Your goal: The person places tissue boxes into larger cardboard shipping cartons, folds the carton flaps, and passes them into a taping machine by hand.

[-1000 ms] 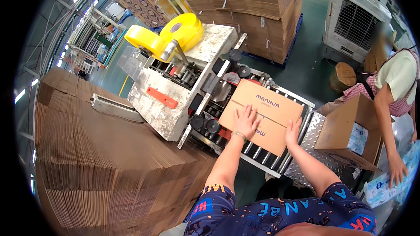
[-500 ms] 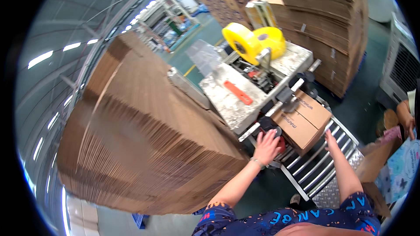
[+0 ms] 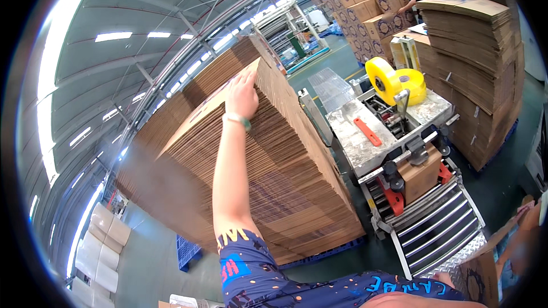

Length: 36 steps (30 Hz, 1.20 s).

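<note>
My left hand [image 3: 242, 94] reaches up and lies flat on the top sheet of a tall stack of flattened cardboard cartons [image 3: 268, 188], near its upper edge; the fingers are stretched out and grip nothing. A watch is on that wrist. My right hand is out of sight; only the blue patterned sleeve shows at the lower edge. A closed brown box [image 3: 421, 174] sits inside the carton taping machine [image 3: 365, 148], between its side belts.
Two yellow tape rolls [image 3: 395, 81] and an orange tool [image 3: 367, 131] sit on the machine. A roller conveyor [image 3: 439, 231] leads out toward me. Another carton stack [image 3: 474, 63] stands right, a blue pallet [image 3: 186, 250] below. A co-worker [image 3: 522, 245] shows blurred at the right edge.
Both hands left the box on the rollers. My view swung left and up, my left hand rose onto the carton stack, and the box moved into the taping machine.
</note>
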Motion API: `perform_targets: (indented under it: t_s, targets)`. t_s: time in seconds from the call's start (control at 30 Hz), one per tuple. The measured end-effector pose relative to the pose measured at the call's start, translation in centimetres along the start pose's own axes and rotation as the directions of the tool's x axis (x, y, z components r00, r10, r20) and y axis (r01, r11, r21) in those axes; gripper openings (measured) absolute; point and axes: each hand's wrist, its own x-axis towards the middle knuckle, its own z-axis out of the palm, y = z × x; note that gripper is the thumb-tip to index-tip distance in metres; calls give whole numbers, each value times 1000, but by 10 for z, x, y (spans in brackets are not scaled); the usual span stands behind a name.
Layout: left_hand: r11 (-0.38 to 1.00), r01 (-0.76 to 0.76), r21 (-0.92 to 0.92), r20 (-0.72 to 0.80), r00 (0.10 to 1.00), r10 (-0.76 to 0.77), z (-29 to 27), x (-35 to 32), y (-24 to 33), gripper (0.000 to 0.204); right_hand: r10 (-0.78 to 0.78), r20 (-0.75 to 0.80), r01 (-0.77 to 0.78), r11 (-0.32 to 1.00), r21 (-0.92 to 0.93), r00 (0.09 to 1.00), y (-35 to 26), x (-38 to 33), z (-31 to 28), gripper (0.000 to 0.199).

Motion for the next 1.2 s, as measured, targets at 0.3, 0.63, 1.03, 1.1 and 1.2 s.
perform_targets:
  t_s: [0.3,0.63,1.03,1.1,1.2]
  targets:
    - [997,35,-69,272,962,-15,10,12,-4,31,-164,-311,221,963,155,936,44,41,-55,12]
    - [963,254,-86,27,967,-252,10,3,-8,14,58,-309,9,978,210,949,148,-37,-58,10]
    - [840,-542,12,-675,616,407,-236,51,271,55,-656,-706,679,649,-344,268,-2,-203,-14,14]
    - [729,-677,-99,-778,509,367,-282,53,303,63,-818,-540,685,510,-519,199,-59,-284,1,55]
    - [535,-735,-416,-840,536,83,-304,57,355,68,-915,-289,596,402,-695,280,-124,-421,18,99]
